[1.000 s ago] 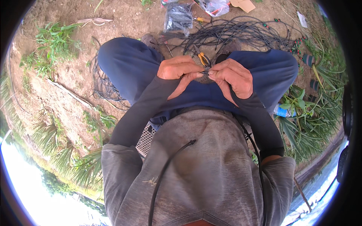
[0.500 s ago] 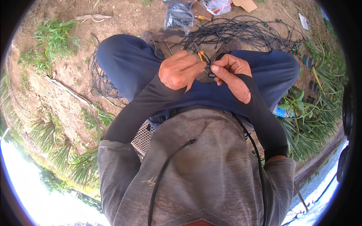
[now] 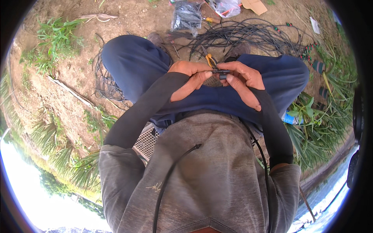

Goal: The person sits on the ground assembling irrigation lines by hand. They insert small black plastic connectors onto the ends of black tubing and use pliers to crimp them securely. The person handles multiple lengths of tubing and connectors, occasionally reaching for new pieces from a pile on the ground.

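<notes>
Thin black piece [image 3: 220, 72], upper middle of the frame, is pinched at its left end by the fingers of the left hand [image 3: 187, 68], and a dark cylinder [image 3: 223, 77] just below is grasped by those of the right hand [image 3: 251, 79].

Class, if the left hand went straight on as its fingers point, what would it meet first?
Probably the small black cylindrical piece held by the right hand, close ahead of the left hand; depth is unclear, so the right hand might come first.

Two hands [image 3: 182, 69], one black cylinder [image 3: 223, 77], one pliers [image 3: 210, 60], two plastic bags [image 3: 185, 17], one cardboard piece [image 3: 255, 6].
</notes>
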